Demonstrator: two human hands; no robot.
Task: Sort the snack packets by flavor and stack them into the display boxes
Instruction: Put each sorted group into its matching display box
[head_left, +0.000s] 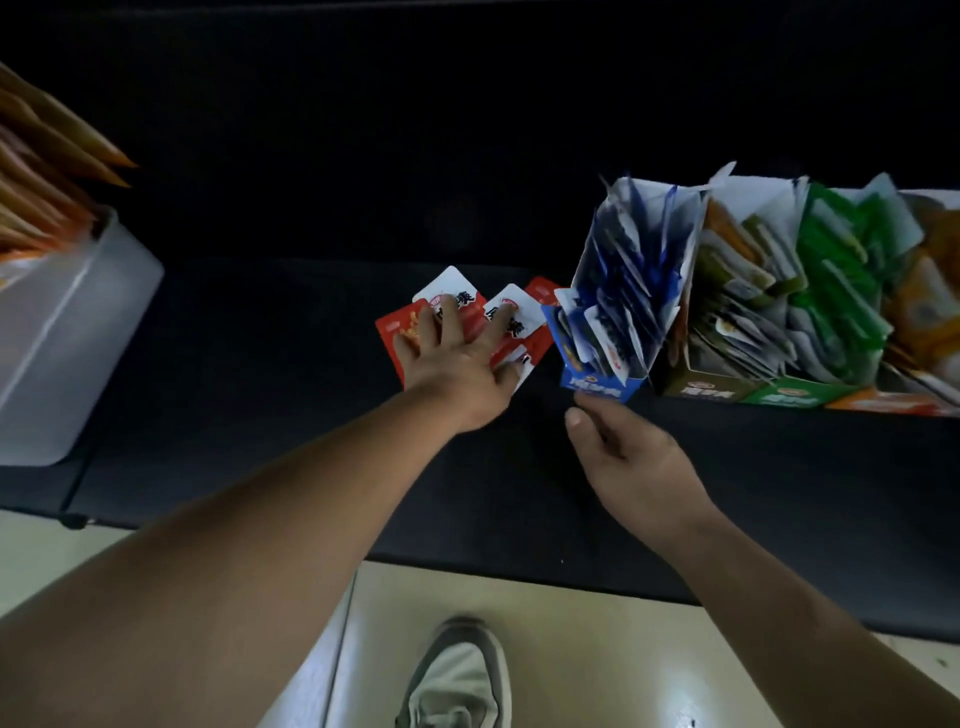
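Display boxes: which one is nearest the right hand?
The blue box, leftmost in the row, just beyond the right hand; the olive box, green box and orange box stand farther right.

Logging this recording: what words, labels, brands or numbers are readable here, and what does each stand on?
Nothing can be quoted with confidence.
Red-and-white packets under the left hand: large black characters, too blurred to read.
Blue box front: white lettering, blurred.
Olive box front: white lettering, blurred.
Green box front: white lettering, blurred.
Orange box front: lettering unreadable.
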